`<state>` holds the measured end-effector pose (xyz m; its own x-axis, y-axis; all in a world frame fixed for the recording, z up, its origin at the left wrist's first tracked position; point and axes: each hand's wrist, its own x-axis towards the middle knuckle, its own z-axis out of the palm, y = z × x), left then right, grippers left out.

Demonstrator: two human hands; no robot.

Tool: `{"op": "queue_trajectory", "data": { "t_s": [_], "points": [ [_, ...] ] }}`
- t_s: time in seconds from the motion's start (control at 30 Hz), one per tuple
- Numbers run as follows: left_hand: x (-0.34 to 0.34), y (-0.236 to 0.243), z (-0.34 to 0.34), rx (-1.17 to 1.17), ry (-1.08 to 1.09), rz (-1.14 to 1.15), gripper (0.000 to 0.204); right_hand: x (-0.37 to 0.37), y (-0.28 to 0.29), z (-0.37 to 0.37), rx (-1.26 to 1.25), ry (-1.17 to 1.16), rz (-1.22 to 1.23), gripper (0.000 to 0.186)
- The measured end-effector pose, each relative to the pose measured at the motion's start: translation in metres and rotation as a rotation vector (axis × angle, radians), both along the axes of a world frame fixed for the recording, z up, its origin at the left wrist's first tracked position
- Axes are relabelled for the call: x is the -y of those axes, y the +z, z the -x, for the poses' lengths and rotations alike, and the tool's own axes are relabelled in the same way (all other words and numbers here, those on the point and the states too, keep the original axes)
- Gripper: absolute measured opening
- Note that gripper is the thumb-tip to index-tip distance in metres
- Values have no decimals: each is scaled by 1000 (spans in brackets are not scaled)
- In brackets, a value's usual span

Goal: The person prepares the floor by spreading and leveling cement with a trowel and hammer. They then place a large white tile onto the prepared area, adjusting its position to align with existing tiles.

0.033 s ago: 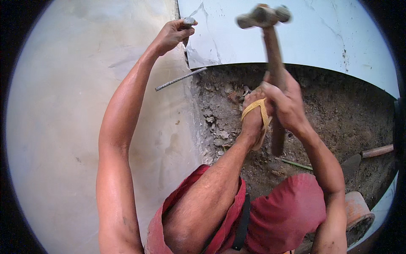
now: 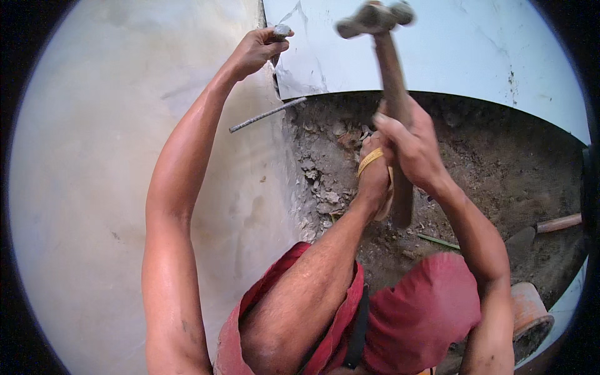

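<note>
At the seam between the beige floor and the white tiles, my left hand [image 2: 255,53] is closed around a metal chisel [image 2: 282,31]. Its grey, battered head sticks out above my fingers, and its lower end is mostly hidden behind them. My right hand [image 2: 417,140] grips a ball-peen hammer [image 2: 392,69] by the middle of its wooden handle. The hammer's head is raised to the right of the chisel, apart from it. A thin ribbed steel rod [image 2: 265,115] lies below my left hand, across the edge of the beige floor.
A strip of dug-up soil [image 2: 500,162] with broken rubble [image 2: 325,199] borders the beige floor [image 2: 94,187] and white tiles [image 2: 462,56]. My foot in a yellow-strapped sandal [image 2: 372,160] rests there. A wooden-handled tool [image 2: 556,224] and an orange, dirt-stained bucket [image 2: 528,307] are at the right.
My right hand and the hammer have moved a little left and up, nearer the chisel. My left hand has barely moved.
</note>
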<state>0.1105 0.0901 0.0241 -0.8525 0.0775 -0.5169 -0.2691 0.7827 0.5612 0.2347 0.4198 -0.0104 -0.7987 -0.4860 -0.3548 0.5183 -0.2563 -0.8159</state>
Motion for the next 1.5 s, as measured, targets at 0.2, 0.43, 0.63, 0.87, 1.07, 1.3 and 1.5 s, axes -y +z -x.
{"op": "queue_trajectory", "data": {
  "t_s": [0.2,0.43,0.63,0.87,1.07,1.3,1.5],
  "points": [
    [14,-6,-7,71,-136,248,29,69,5,5,107,-3,207,42],
    [11,-13,-8,-13,-138,248,16,107,4,16,88,-184,240,51],
    [6,-5,-4,30,-75,228,28,138,-7,25,248,-42,163,48],
    [29,-21,-7,-101,-95,151,22,146,-9,30,129,-95,134,50],
    [15,-11,-6,-58,-34,209,23,145,-7,28,104,-151,124,49],
    [31,-21,-16,-41,42,126,23,151,-8,39,77,-129,138,45],
    [31,-18,-17,-64,46,99,23,147,2,46,124,-19,116,45]
  ]
}}
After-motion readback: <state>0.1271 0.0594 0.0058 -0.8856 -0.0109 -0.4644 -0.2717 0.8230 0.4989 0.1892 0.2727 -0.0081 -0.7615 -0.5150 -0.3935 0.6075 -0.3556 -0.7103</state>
